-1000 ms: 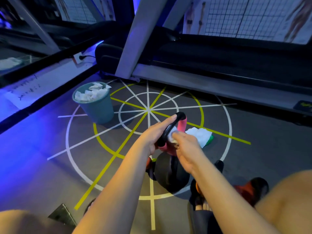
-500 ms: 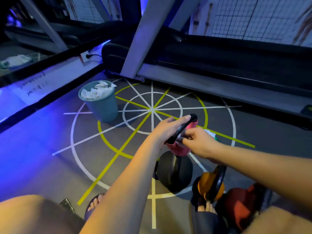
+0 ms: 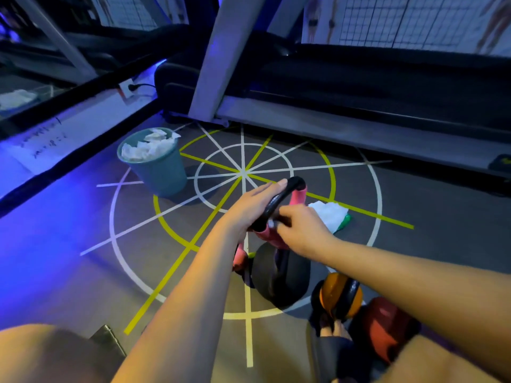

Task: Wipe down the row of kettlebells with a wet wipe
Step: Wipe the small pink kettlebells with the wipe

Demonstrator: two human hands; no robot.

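A pink kettlebell [image 3: 299, 196] with a black handle [image 3: 279, 199] is held up off the floor, tilted, above a black kettlebell [image 3: 289, 277]. My left hand [image 3: 249, 208] grips the handle from the left, fingers lying along its top. My right hand [image 3: 301, 230] pinches a small white wet wipe [image 3: 270, 224] against the lower end of the handle, where it meets the pink body. An orange kettlebell [image 3: 331, 295] and a red kettlebell [image 3: 384, 324] stand in a row nearer me on the right.
A teal bin [image 3: 163, 172] full of used wipes stands on the floor at the left. A wipe pack [image 3: 330, 215] lies just beyond my right hand. A treadmill [image 3: 359, 78] runs along the back. My foot [image 3: 334, 331] is beside the orange kettlebell.
My right hand has slid with the wipe down the handle towards its lower end, uncovering the wipe pack behind it. My left hand keeps its hold on the handle.
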